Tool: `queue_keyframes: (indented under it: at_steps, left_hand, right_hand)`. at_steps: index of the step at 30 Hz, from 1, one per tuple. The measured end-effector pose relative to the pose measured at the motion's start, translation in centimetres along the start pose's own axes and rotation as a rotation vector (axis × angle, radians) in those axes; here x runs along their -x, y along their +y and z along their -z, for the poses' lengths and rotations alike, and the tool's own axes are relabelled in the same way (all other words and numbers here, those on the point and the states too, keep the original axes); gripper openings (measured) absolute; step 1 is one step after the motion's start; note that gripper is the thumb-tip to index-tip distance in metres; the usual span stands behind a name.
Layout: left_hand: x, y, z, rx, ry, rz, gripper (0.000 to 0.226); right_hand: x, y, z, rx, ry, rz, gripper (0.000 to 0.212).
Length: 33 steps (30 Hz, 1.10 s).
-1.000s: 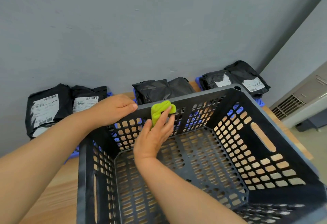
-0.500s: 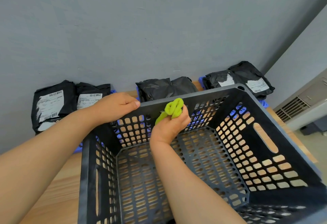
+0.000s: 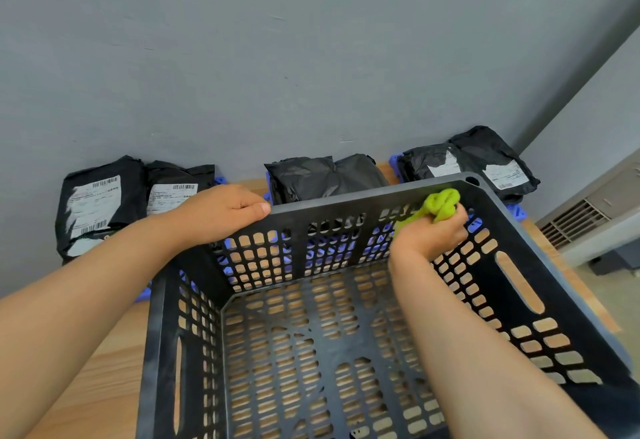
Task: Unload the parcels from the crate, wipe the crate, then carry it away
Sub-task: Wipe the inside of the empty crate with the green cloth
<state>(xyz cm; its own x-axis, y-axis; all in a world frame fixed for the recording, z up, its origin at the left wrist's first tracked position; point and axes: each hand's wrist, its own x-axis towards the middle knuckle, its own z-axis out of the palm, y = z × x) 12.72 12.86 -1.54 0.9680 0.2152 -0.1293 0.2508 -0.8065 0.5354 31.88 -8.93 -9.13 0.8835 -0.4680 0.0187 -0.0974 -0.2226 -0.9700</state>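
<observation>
1. Nearest us, filling the lower half of the frame, is the crate point(image 3: 363, 198). It is a dark grey, hard plastic box with a slotted lattice floor, walls pierced by rows of small rectangular holes, and a long handle slot in each side wall.
2. It stands on a table point(image 3: 100, 369) of pale wood with fine grain, seen at lower left and through the crate's holes.
3. Just left of centre, our left hand point(image 3: 221, 211) grips the left end of the crate's far rim, fingers curled over the edge.
4. Right of centre, our right hand point(image 3: 431, 236) is inside the crate at its far right corner. It is closed around a lime-green cloth point(image 3: 441, 204), soft and bunched into twisted loops, which sits against the inner wall just under the rim.
5. Beyond the crate, the parcels lie out on the table against the wall, all in crinkled black plastic film. There is a left pair point(image 3: 100, 203) with white barcode labels, a glossy middle pair point(image 3: 322, 177), and a right pair point(image 3: 495, 161) with white labels.
6. Blue plastic pieces point(image 3: 517, 211) show beneath the parcels and through the crate's holes.
7. Farthest back is a matte grey wall point(image 3: 277, 57). At the right edge stands a pale vent unit point(image 3: 581, 217) with louvred slats.
</observation>
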Motion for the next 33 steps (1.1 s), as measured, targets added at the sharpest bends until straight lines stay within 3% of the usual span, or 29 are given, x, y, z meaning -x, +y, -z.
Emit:
queue_keyframes:
  at_steps: [3,6,13,18,23,27,33]
  left_hand:
    - [-0.1,-0.1,-0.2,0.004,0.004,-0.011,0.057]
    - [-0.1,-0.3,-0.3,0.005,-0.008,0.003,0.067]
    - [-0.2,-0.3,-0.3,-0.039,0.012,-0.012,0.065]
    - [-0.1,0.0,-0.6,-0.131,0.067,-0.076,0.041]
    - [0.2,0.0,-1.2,-0.364,0.148,-0.166,0.059]
    - [0.4,0.2,-1.8,-0.551,0.143,-0.267,0.058]
    - [0.4,-0.3,-1.8,-0.591,0.13,-0.305,0.064]
  right_hand:
    - [0.1,0.8,-0.1,0.001,-0.047,0.021,0.042]
    - [2.0,1.5,-0.5,-0.016,-0.084,0.026,0.041]
    - [7.6,2.4,-0.7,-0.005,-0.171,-0.011,0.038]
    - [12.2,2.8,-0.6,0.0,-0.3,-0.047,0.04]
    - [17.2,3.2,-1.0,0.009,-0.417,-0.053,0.036]
    - [17.4,4.0,-0.7,0.029,-0.48,-0.042,0.031]
    - [13.9,4.2,-0.7,-0.008,-0.404,-0.116,0.026]
